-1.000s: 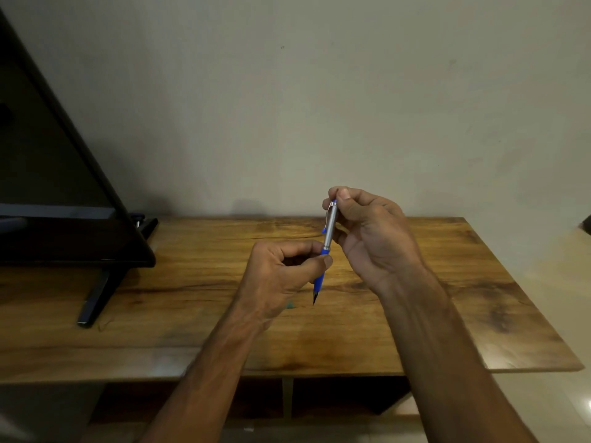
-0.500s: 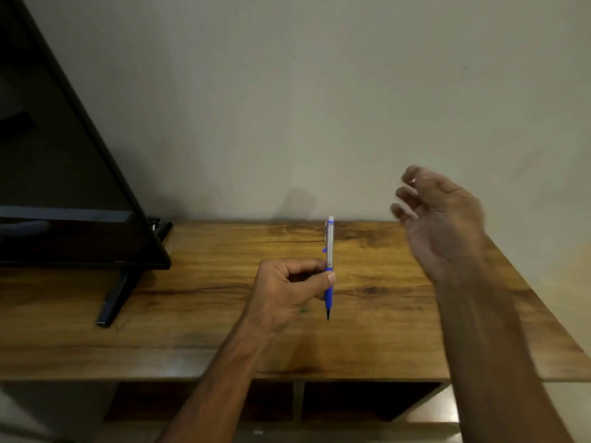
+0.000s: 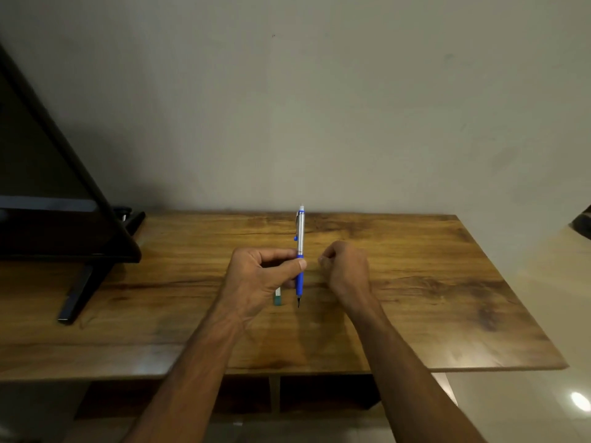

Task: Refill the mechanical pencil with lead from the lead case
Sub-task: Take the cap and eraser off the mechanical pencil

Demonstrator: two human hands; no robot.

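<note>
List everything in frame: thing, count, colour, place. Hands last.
mechanical pencil: 1, silver barrel with blue grip, upright, tip down, over the table's middle
small case: 1, green and white, sticking out below the left hand; cannot tell whether it is held or lying on the table
table: 1, brown wood, against the wall
screen: 1, black, on a stand at the table's left end
dark object: 1, at the right edge, cut off, cannot identify
left hand: 1, grips the pencil between thumb and fingers
right hand: 1, fingers curled, right of the pencil, not touching it; nothing visible in it
</note>
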